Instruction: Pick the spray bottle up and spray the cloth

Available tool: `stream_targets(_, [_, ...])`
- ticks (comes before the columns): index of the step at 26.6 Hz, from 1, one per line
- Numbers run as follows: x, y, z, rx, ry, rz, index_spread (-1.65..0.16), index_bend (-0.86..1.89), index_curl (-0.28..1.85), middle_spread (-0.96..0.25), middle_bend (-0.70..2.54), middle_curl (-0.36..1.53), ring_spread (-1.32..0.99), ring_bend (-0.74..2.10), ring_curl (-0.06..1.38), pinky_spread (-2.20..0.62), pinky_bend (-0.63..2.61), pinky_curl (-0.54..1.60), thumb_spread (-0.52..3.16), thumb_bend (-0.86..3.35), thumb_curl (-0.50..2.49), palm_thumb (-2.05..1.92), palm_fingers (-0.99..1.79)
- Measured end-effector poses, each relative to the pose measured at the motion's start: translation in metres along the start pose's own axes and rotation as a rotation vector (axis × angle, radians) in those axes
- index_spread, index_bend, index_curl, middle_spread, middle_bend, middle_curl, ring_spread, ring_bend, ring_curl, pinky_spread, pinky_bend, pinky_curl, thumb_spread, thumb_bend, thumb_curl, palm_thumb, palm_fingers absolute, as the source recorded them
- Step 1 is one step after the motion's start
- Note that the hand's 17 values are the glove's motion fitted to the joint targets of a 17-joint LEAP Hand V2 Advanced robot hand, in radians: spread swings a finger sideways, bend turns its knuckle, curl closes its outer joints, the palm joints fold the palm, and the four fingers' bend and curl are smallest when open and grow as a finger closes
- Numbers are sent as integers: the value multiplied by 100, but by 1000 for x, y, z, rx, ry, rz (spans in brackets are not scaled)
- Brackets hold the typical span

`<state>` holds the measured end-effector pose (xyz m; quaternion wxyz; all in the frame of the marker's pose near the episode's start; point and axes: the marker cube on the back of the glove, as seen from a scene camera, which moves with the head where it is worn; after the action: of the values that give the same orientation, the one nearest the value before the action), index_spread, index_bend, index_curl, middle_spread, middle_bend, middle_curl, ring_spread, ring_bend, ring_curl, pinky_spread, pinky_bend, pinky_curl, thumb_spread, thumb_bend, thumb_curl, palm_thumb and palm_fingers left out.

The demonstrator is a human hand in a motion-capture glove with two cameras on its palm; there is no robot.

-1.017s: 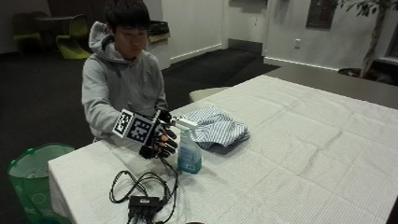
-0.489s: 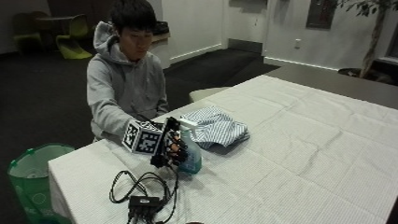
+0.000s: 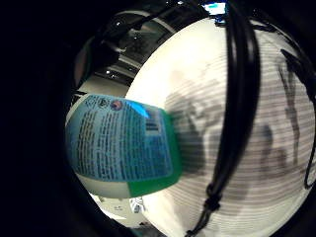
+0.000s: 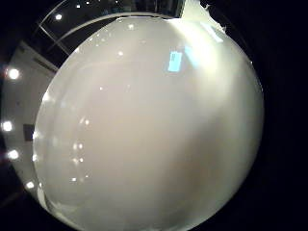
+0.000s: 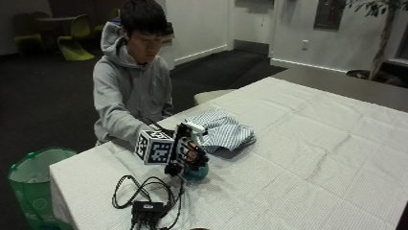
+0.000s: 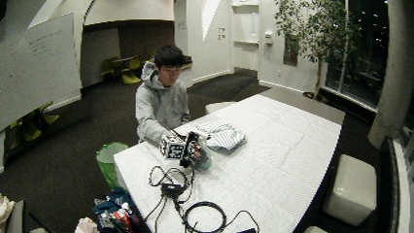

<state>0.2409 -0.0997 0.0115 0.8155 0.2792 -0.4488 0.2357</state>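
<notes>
Gloved grip closed round the spray bottle on the desk, beside the cloth.

The spray bottle (image 5: 193, 165) stands near the front edge of the desk (image 5: 306, 158), its teal base showing under the glove and its white trigger head (image 5: 194, 128) rising above it. The right hand (image 5: 185, 153) wraps it from the side, fingers curled round the body. In the little finger side palm view the bottle's printed blue label (image 3: 118, 140) and green body fill the space close to the palm; the thumb side palm view shows only a pale blurred surface. The striped cloth (image 5: 220, 134) lies bunched just beside the bottle, farther along the desk. A green bin (image 5: 32, 184) stands on the floor by the desk's corner.
</notes>
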Motion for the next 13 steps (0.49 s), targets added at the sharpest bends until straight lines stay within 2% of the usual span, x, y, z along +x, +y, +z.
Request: stream_targets(13, [0, -12, 26, -72, -92, -4, -22, 16, 23, -4, 43, 42, -5, 55, 36, 9, 35, 32, 93, -2, 43, 83, 78])
